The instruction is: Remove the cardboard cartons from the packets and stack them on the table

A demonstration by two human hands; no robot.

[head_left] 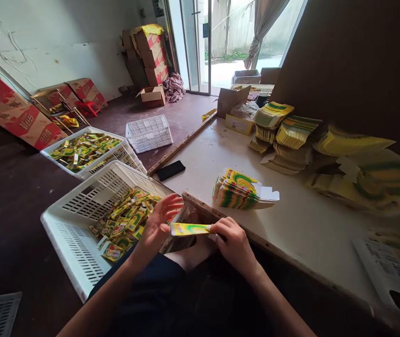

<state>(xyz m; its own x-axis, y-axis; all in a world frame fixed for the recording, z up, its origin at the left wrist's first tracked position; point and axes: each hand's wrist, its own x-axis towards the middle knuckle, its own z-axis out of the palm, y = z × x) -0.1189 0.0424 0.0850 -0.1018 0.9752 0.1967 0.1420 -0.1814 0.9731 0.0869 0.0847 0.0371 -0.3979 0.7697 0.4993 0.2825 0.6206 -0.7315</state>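
Note:
My right hand [233, 238] grips one end of a flat yellow and green carton [190, 229] just off the table's front edge. At the carton's other end my left hand [157, 227] is raised, fingers spread and palm turned toward it; whether the thumb touches the carton I cannot tell. A stack of similar printed cartons [237, 189], with white flaps sticking out to the right, lies on the table [203, 154] just beyond. Below and left of my left hand, a white plastic crate [57, 224] holds many small yellow and green packets [126, 220].
A second white crate [80, 174] of packets stands behind the first, near an upturned crate [150, 134]. On the table lie a black phone [171, 170] and bundled flat cartons [273, 114]. Cardboard boxes [156, 58] are piled by the glass door [196, 47].

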